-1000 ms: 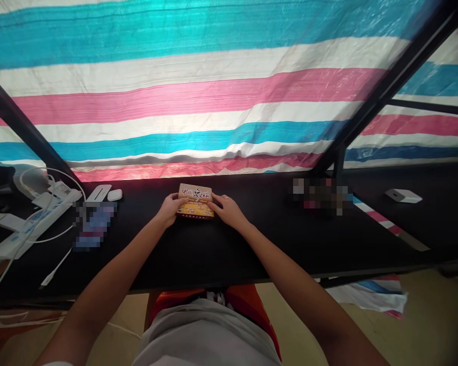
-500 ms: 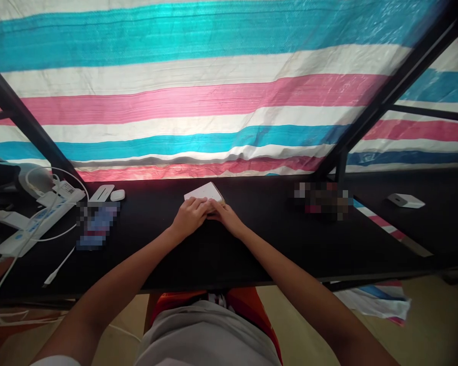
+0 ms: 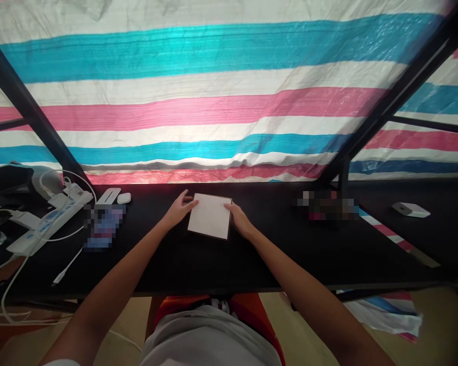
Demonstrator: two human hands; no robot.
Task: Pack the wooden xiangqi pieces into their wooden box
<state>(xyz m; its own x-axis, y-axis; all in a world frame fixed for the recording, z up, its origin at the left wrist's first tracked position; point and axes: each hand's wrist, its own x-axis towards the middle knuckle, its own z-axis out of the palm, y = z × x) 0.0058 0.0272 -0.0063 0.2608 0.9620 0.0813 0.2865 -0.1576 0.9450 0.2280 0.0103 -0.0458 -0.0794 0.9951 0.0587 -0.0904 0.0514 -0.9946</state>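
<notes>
A flat white square pad (image 3: 209, 217) with small dark specks and a thin brownish edge is in front of me over the black desk; whether it rests on the surface is hard to tell. My right hand (image 3: 239, 218) grips its right edge, thumb on the top face and fingers along the side or below. At the upper left corner, my left hand (image 3: 178, 210) has its thumb touching or just beside the pad. The other left fingers stretch forward, apart from the thumb, and hold nothing.
On the left lie a white power strip (image 3: 51, 223) with cables, a blurred-out phone-like item (image 3: 105, 229) and a small white case (image 3: 124, 198). Blurred items (image 3: 328, 206) sit at the right, with a white adapter (image 3: 410, 209) beyond. Striped sheeting (image 3: 213, 112) hangs behind the black desk (image 3: 168, 269).
My hands were together over the pad's near part; now they are apart at its two sides. The pad's white face now shows whole, turned and nearer to me. The view has shifted slightly.
</notes>
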